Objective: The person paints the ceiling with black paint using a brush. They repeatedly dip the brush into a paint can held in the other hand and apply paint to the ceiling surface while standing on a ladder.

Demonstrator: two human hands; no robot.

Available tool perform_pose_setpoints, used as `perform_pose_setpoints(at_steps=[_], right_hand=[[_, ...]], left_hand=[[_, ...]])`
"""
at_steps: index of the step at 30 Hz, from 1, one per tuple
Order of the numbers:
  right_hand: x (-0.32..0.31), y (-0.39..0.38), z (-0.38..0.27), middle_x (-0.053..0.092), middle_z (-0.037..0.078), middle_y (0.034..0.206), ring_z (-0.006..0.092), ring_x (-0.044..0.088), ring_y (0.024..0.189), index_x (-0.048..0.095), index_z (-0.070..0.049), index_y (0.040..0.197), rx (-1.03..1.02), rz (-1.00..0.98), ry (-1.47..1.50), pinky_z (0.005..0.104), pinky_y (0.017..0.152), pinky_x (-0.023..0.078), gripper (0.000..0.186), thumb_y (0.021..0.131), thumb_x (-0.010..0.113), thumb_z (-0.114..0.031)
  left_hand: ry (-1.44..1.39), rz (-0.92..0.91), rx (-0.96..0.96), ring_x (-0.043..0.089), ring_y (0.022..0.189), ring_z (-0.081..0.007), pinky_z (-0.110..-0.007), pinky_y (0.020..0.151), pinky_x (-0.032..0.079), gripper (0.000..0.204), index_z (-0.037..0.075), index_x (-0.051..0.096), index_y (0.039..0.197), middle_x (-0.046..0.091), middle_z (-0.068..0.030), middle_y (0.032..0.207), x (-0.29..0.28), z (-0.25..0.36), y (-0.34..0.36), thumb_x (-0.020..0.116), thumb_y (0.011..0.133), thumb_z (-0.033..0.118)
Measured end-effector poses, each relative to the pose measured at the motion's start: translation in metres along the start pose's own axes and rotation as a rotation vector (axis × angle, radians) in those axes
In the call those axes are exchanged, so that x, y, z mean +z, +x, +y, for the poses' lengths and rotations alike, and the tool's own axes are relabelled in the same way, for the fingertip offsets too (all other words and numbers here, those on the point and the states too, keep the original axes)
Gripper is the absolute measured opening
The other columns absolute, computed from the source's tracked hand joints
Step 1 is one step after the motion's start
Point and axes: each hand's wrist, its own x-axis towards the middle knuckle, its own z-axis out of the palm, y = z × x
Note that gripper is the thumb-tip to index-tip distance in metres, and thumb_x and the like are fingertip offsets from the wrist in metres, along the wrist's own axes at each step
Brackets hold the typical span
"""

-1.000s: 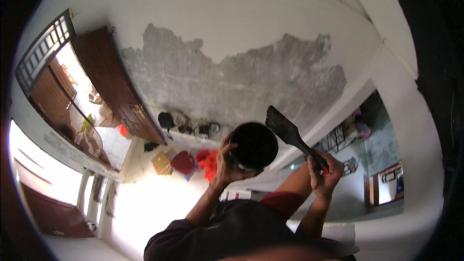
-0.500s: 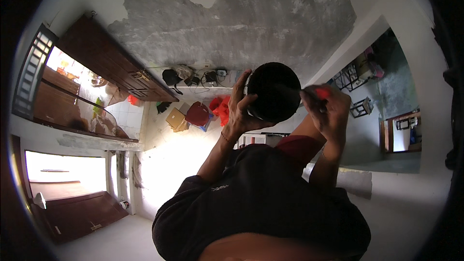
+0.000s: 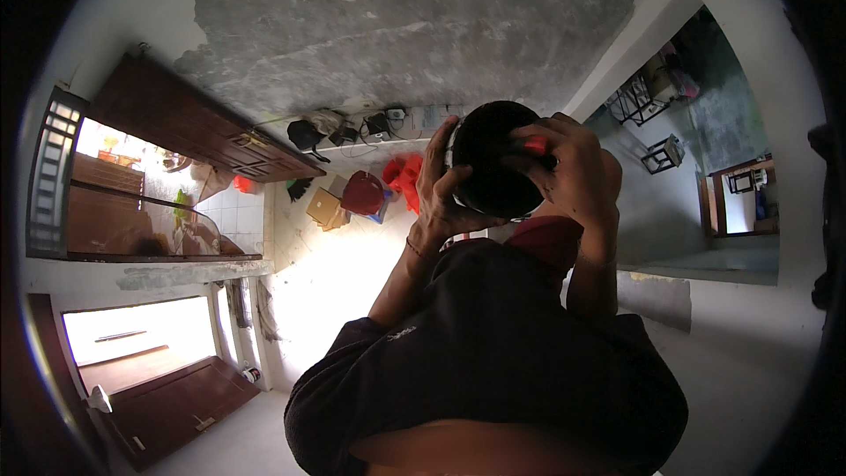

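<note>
A round black container [image 3: 489, 159], like a small pot or tub with a dark interior, is held up in front of my chest, its mouth toward me. My left hand [image 3: 438, 189] grips it from the left, fingers around its outer wall and thumb near the rim. At its right side, my right hand [image 3: 573, 167] is closed around a small red-handled tool [image 3: 534, 145], with the fingertips over the opening. The tool's working end is lost in the dark interior, so its kind cannot be made out.
Ahead stands a wall with a grey patch [image 3: 414, 35]. Below it are a ledge with cables and small devices [image 3: 376, 126], a dark red stool [image 3: 362, 193], a cardboard box [image 3: 324, 206] and red bags [image 3: 405, 178]. Brown doors [image 3: 203, 119] are on the left; small dark-framed tables [image 3: 663, 155] on the right.
My right hand has moved left and up, from beside the container to over its mouth, with the red-handled tool still in it. My left hand keeps its grip. The view has shifted slightly.
</note>
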Motion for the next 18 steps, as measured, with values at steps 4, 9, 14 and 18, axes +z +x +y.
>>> perform_pose_setpoints(at_steps=[4,9,14,18], right_hand=[[-0.006,0.0,0.003,0.073,0.012,0.088,0.0272,0.07,0.079,0.073,-0.004,0.096,-0.046,0.069,0.052,0.0373,0.068,0.054,0.024,0.081,0.082,-0.019],[-0.005,0.003,0.002,0.073,0.011,0.085,0.0249,0.07,0.076,0.073,-0.003,0.094,-0.005,-0.015,0.062,0.036,0.066,0.053,0.021,0.081,0.081,-0.017],[-0.007,-0.003,0.003,0.074,0.009,0.089,0.0187,0.069,0.071,0.074,0.0,0.095,0.039,0.253,0.167,0.0291,0.066,0.052,0.016,0.084,0.078,-0.01],[-0.009,-0.013,0.007,0.077,0.012,0.093,0.0147,0.073,0.078,0.074,0.001,0.097,0.213,0.483,0.289,0.0273,0.066,0.056,0.014,0.087,0.076,-0.009]], left_hand=[[0.008,0.013,-0.019,0.052,0.128,-0.055,-0.057,0.099,0.052,0.1,0.023,0.04,0.13,0.04,-0.0364,0.148,0.003,-0.001,0.001,0.095,0.054,0.056],[0.012,0.001,-0.006,0.052,0.127,-0.0544,-0.057,0.097,0.053,0.101,0.023,0.039,0.131,0.04,-0.0363,0.148,0.003,-0.003,0.003,0.096,0.053,0.056],[0.033,0.026,-0.072,0.055,0.125,-0.0523,-0.054,0.095,0.055,0.104,0.022,0.037,0.132,0.043,-0.0344,0.145,0.003,-0.005,0.007,0.098,0.052,0.05],[0.014,0.029,-0.144,0.056,0.123,-0.0512,-0.053,0.093,0.056,0.106,0.021,0.036,0.133,0.046,-0.0331,0.142,0.001,-0.004,0.008,0.098,0.051,0.045]])
